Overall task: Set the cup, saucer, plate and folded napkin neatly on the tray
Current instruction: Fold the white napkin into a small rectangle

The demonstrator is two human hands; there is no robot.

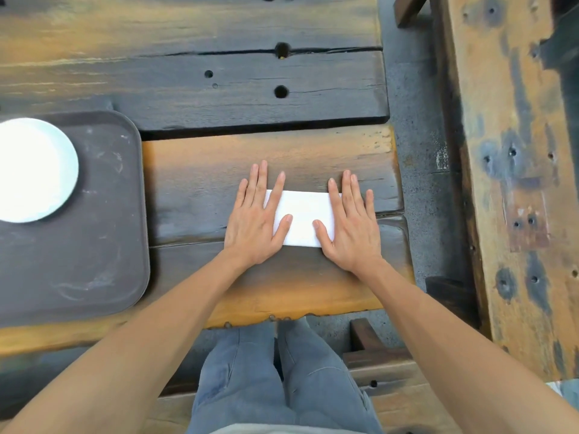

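Napkin, white and folded into a long rectangle, lies on the wooden table right of the tray, not yet on it, with both hands pressed flat on its ends. The left hand covers the left end and the right hand the right end; fingers on both are straight and spread, thumbs pointing inward across the paper, nothing gripped or pinched. The dark tray sits at the left of the scene, and a white dish rests on its far left part, cut off by the picture's edge (whether it is the plate or the saucer I cannot tell, and no cup is in view). The main risk, as I judge it, lies in the lift: flat palms have no hold on thin paper, so picking it up from one end could let the fold spring open or the layers slide out of line. Dragging it left across the rough, cracked planks might snag or crease it, and the tray's raised rim could catch the leading edge and buckle the fold. A hurried placement could also land it crooked or against the dish, spoiling the neat layout. Pinching both ends together and carrying it clear of the rim seems safest.
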